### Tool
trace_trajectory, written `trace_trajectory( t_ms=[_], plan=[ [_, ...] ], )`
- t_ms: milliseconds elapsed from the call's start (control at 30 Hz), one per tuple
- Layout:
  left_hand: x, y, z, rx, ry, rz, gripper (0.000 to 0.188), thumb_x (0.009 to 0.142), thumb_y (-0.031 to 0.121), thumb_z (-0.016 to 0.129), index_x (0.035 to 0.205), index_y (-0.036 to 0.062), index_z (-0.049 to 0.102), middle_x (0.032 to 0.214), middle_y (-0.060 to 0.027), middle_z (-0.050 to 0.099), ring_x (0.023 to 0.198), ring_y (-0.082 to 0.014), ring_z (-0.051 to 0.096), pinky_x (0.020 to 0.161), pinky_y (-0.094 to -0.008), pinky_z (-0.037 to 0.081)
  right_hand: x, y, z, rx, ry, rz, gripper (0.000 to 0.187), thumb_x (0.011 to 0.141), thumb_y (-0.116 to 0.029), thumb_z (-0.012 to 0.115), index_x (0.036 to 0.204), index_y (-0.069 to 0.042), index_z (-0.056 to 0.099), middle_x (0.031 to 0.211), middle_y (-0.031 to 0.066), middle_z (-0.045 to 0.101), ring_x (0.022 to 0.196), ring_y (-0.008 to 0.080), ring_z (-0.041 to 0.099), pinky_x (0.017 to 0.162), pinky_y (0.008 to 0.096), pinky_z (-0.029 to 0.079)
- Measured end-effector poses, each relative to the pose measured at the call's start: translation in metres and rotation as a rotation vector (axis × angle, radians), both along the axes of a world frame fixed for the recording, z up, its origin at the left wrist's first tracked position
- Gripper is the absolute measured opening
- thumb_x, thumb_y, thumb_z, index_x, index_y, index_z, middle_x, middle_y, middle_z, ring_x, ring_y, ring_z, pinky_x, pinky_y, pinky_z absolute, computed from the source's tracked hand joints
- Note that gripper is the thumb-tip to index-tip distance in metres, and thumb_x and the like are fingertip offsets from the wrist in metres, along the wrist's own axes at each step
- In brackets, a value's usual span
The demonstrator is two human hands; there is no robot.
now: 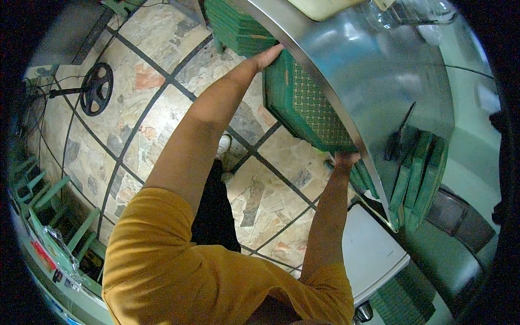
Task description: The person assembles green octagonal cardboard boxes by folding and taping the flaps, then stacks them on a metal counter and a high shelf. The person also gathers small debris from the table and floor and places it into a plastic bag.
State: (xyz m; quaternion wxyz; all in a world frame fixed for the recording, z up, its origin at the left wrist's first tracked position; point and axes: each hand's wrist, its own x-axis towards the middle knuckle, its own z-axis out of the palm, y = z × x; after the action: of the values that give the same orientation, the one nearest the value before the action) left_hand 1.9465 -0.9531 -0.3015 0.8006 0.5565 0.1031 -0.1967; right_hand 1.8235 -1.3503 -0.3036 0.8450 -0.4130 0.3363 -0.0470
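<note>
A green stool-like piece (317, 108) with a basket-weave top and solid sides is partly under the rim of a steel table. My left hand (269, 56) grips its far end, the fingers mostly hidden by the table rim. At its near end my right hand (347, 158) holds the corner, also partly behind the rim. Both arms stretch forward. How far the piece reaches under the table is hidden.
Above it runs the curved steel tabletop (374, 76), carrying a clear plastic container (417, 12). Ribbed green pieces (238, 27) stand beyond my left hand. A white cabinet (374, 252) is at lower right, green chairs (49, 211) at left. A black wheel-like pedestal (97, 89) stands on the tiled floor.
</note>
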Motion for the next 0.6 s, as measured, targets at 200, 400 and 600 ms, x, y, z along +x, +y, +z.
trace_trajectory(
  t_ms=[200,400,600],
  plan=[
    [-0.006,0.006,-0.005,-0.016,-0.063,0.030,0.060,0.091,0.052,0.040,0.131,0.0080,0.050,0.123,-0.0092,0.057,0.109,-0.0218,0.054,0.098,-0.0358,0.037,0.002,0.005,0.000,0.063,-0.006,0.003,0.054,0.077,-0.039,0.057,0.114,-0.001,0.054,0.114,0.0201,0.056,0.104,0.0373,0.053,0.094,0.0513,0.043],
    [-0.006,-0.005,-0.022,-0.115,-0.044,0.170,0.071,0.091,0.061,0.036,0.139,0.0089,0.040,0.137,-0.0088,0.046,0.124,-0.0225,0.043,0.107,-0.0352,0.027,0.002,-0.019,-0.040,0.109,-0.046,0.054,0.051,0.081,-0.041,0.057,0.116,-0.003,0.054,0.116,0.0161,0.057,0.108,0.0340,0.053,0.093,0.0493,0.045],
    [-0.008,-0.009,-0.045,0.039,-0.021,0.103,0.078,0.089,0.070,0.030,0.139,0.0100,0.039,0.130,-0.0075,0.051,0.114,-0.0223,0.049,0.098,-0.0408,0.036,0.003,-0.040,-0.090,0.023,-0.144,0.160,0.079,0.072,-0.062,0.066,0.127,-0.009,0.047,0.122,0.0123,0.053,0.112,0.0300,0.052,0.094,0.0482,0.046]
  ],
)
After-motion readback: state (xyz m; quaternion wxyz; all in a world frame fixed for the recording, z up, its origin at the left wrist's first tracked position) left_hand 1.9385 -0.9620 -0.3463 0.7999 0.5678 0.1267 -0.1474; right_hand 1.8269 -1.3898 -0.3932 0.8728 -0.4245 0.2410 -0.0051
